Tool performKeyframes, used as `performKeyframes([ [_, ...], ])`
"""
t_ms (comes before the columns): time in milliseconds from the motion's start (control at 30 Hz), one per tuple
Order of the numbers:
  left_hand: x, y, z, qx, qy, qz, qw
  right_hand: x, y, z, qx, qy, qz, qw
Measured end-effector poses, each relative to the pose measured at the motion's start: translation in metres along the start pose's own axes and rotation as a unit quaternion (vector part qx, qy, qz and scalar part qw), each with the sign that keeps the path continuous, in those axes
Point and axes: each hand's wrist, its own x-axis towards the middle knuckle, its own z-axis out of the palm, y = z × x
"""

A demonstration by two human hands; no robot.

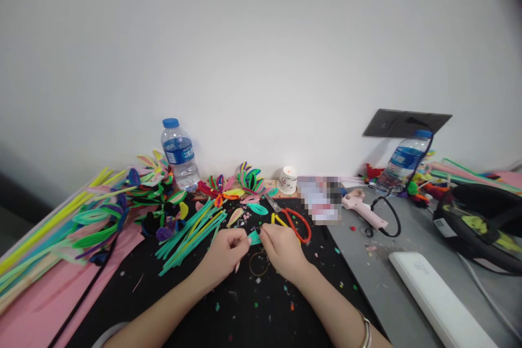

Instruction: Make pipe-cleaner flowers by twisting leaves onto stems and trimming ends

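— Head view: what do the hands have?

— Both pinch one small teal pipe-cleaner piece (254, 237) over the black mat (228, 310). The left hand (225, 254) is curled nearly shut on its left end, the right hand (281, 247) closed on its right end.

— How does it lie?

— Its long axis runs left to right between the fingertips, straight ahead of the person — neither hand is nearer. A thin wire ring (259, 263) lies just below it.

— Around them?

— A teal stem bundle (191, 235) is left of the hands, and red-handled scissors (291, 220) are just beyond the right one.
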Motion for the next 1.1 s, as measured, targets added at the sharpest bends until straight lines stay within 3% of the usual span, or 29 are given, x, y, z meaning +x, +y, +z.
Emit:
performKeyframes([
  [300,0.005,-0.001,-0.013,0.19,0.078,0.107,0.973,0.005,0.001,0.002,-0.049,-0.017,0.002,0.999],
  [433,0.006,0.009,-0.03,0.316,0.11,0.142,0.932,0.007,0.004,0.0,-0.062,-0.01,0.016,0.998],
  [533,0.007,0.018,-0.048,0.457,0.172,0.105,0.866,0.01,0.009,0.002,-0.073,0.024,0.068,0.995],
  [667,0.008,0.022,-0.064,0.572,0.152,-0.004,0.806,0.014,0.014,0.004,-0.031,0.061,0.119,0.991],
  [767,0.008,0.019,-0.065,0.596,0.117,-0.034,0.794,0.015,0.013,0.004,0.039,0.072,0.087,0.993],
  [933,0.008,0.015,-0.06,0.622,0.083,-0.029,0.778,0.012,0.009,0.004,0.094,0.085,0.082,0.989],
  [1100,0.006,0.018,-0.056,0.634,0.106,-0.028,0.766,0.009,0.01,0.006,0.102,0.096,0.094,0.986],
])
